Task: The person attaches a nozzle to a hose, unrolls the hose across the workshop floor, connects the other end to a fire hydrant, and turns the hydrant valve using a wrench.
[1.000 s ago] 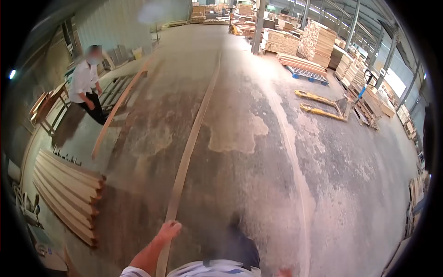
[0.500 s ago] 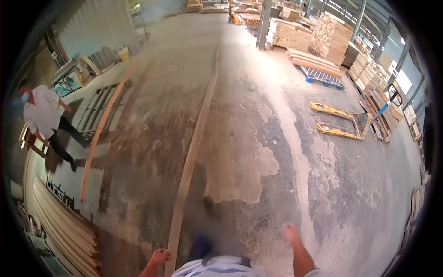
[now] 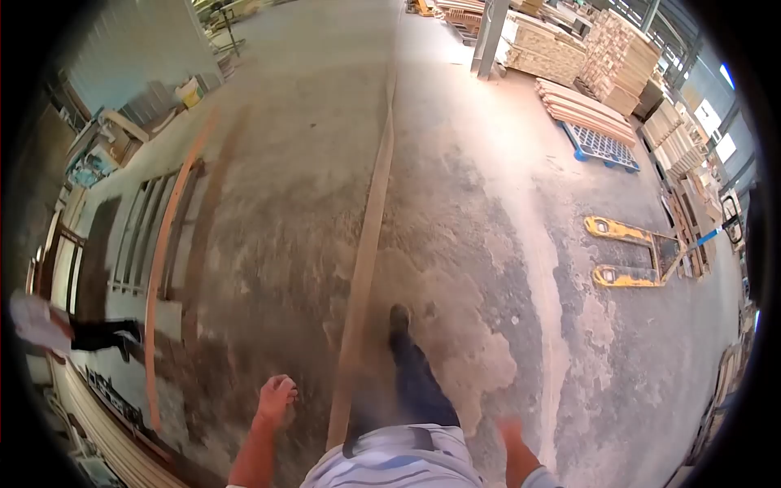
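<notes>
My left hand (image 3: 278, 394) hangs over the concrete floor, its fingers curled in, and no object shows in it. Low on the right side of my body, my right hand (image 3: 510, 426) is smeared by motion, so its fingers cannot be made out. Neither hand touches anything that I can see. Between them are my striped shirt (image 3: 399, 459) and one dark trouser leg (image 3: 419, 378), with the shoe (image 3: 399, 317) stretched forward on the floor. A pale painted line (image 3: 366, 244) runs along the floor between my left hand and that leg.
A yellow pallet jack (image 3: 626, 276) stands at right, beyond it a blue pallet (image 3: 600, 146) bearing boards (image 3: 582, 110). Stacked lumber (image 3: 541, 49) is behind a post (image 3: 490, 41). At left are an orange floor strip (image 3: 163, 244), a slatted frame (image 3: 142, 228), long boards (image 3: 118, 431) and a walking person (image 3: 41, 321).
I have stepped forward, one leg now stretched ahead. My left hand has risen forward; my right hand has dropped slightly back. The person at left has moved toward the lower left edge of view.
</notes>
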A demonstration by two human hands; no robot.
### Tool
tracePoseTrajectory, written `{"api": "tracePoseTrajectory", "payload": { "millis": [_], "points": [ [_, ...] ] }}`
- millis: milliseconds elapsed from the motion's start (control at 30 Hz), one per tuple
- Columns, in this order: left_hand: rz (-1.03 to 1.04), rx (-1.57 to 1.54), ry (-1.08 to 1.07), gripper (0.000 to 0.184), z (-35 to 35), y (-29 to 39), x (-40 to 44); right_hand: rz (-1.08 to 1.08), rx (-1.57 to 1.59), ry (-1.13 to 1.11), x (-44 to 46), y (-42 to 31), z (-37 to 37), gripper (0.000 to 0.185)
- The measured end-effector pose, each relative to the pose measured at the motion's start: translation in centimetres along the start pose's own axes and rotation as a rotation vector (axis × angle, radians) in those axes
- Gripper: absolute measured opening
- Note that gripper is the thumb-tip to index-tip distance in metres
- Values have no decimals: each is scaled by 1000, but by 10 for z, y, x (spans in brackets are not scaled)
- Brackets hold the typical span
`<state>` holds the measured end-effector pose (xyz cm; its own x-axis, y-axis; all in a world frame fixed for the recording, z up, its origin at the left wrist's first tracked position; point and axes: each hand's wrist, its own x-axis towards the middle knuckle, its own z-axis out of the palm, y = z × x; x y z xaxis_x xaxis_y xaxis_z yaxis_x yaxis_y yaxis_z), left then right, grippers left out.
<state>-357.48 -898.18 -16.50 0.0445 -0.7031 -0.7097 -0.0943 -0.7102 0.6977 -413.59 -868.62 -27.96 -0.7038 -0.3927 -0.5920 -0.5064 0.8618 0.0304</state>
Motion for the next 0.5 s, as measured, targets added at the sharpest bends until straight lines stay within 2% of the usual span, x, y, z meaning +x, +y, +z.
{"api": "tracePoseTrajectory", "payload": {
  "millis": [33, 67, 100, 133, 167, 200, 267, 333, 400, 500],
  "points": [
    [55, -21, 29, 35, 8, 31, 35, 8, 54, 48, 29, -49, -15, 45],
    [63, -15, 29, 35, 15, 53, 69, -92, 148, 166, 63, -96, -25, 45],
    [-13, 72, 49, 34, 15, 64, 91, -177, 238, 270, 89, -138, -28, 45],
    [-112, 168, 72, 34, 4, 70, 101, -573, -62, -78, 144, -159, -38, 47],
    [-134, 182, 73, 34, -5, 83, 108, -213, 225, 26, 127, -248, -95, 38],
    [-114, 267, 110, 34, -7, 101, 117, -328, 206, 264, 142, -307, -126, 40],
    [-85, 353, 133, 35, -9, 143, 149, -268, 418, 255, 179, -414, -191, 46],
    [-308, 247, 142, 35, -26, 177, 175, -268, 436, 214, 214, -498, -237, 47],
    [-345, 262, 124, 36, -41, 211, 224, -185, 453, 237, 256, -577, -263, 45],
    [-436, 287, 97, 33, -53, 277, 316, -188, 475, 288, 298, -684, -294, 44]
  ]
}}
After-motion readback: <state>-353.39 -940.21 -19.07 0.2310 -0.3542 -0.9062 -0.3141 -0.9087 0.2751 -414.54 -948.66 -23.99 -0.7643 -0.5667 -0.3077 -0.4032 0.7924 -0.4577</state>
